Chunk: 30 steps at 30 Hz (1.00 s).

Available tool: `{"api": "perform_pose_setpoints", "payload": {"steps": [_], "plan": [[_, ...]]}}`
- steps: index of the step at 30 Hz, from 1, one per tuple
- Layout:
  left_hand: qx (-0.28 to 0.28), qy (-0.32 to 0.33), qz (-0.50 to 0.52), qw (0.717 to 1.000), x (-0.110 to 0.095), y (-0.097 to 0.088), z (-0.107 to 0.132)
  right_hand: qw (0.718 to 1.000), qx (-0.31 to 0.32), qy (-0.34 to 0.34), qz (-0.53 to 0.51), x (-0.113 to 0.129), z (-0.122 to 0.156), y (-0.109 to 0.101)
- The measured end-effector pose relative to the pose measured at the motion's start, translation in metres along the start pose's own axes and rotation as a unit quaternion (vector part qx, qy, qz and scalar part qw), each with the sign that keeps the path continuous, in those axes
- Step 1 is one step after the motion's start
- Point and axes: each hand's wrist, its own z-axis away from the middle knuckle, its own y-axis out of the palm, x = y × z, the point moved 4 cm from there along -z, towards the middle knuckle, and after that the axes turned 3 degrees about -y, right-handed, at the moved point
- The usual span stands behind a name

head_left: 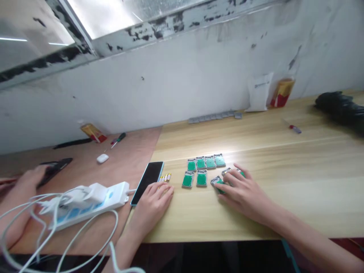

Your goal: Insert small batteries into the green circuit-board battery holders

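Several small green circuit boards [205, 162] in grey frames lie in two rows on the light wooden table [256, 212]. My right hand [241, 191] rests on the right end of the front row, fingers curled over two more green boards [220, 182]. My left hand [153, 201] lies on the table with fingers bent, its fingertips beside a few small batteries [165, 177] and the edge of a black phone [148, 181] with a blue rim. Whether the left fingers pinch anything is hidden.
A white power strip [85, 203] with plugs and white cables sits at the left. Another person's hand [28, 181] touches a dark phone at the far left. Screwdrivers [118, 139], a white earbud case, grey parts in a row [214, 116], bags and a black object [339, 106] line the wall.
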Motion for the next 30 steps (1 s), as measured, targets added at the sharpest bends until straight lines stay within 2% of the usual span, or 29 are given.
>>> {"api": "perform_pose_setpoints", "payload": {"steps": [3, 6, 9, 11, 12, 14, 19, 22, 30], "plan": [[0.025, -0.031, 0.009, 0.999, 0.005, -0.002, 0.004, 1.0, 0.008, 0.003, 0.003, 0.001, 0.0, 0.0], [0.034, -0.119, 0.066, 0.99, 0.029, -0.006, 0.015, 1.0, 0.009, 0.005, 0.006, -0.001, 0.002, 0.001], [0.028, -0.276, 0.112, 0.954, 0.072, -0.012, 0.034, 1.0, 0.011, 0.003, 0.011, -0.002, 0.003, 0.002], [0.08, -0.373, 0.123, 0.916, 0.098, -0.011, 0.049, 1.0, 0.01, 0.002, 0.015, -0.003, 0.004, 0.002], [0.112, -0.399, 0.138, 0.9, 0.107, -0.009, 0.054, 1.0, 0.008, 0.0, 0.017, -0.003, 0.004, 0.002], [0.168, -0.413, 0.176, 0.877, 0.117, -0.007, 0.059, 1.0, 0.001, -0.004, 0.018, -0.002, 0.004, 0.001], [0.262, -0.388, 0.187, 0.864, 0.117, -0.007, 0.053, 1.0, -0.008, -0.012, 0.025, 0.0, 0.003, -0.001], [0.28, -0.38, 0.171, 0.865, 0.118, -0.009, 0.047, 1.0, -0.008, -0.006, 0.029, 0.0, 0.003, -0.003], [0.282, -0.386, 0.162, 0.863, 0.127, -0.006, 0.046, 1.0, -0.005, 0.002, 0.029, 0.0, 0.004, -0.005]]}}
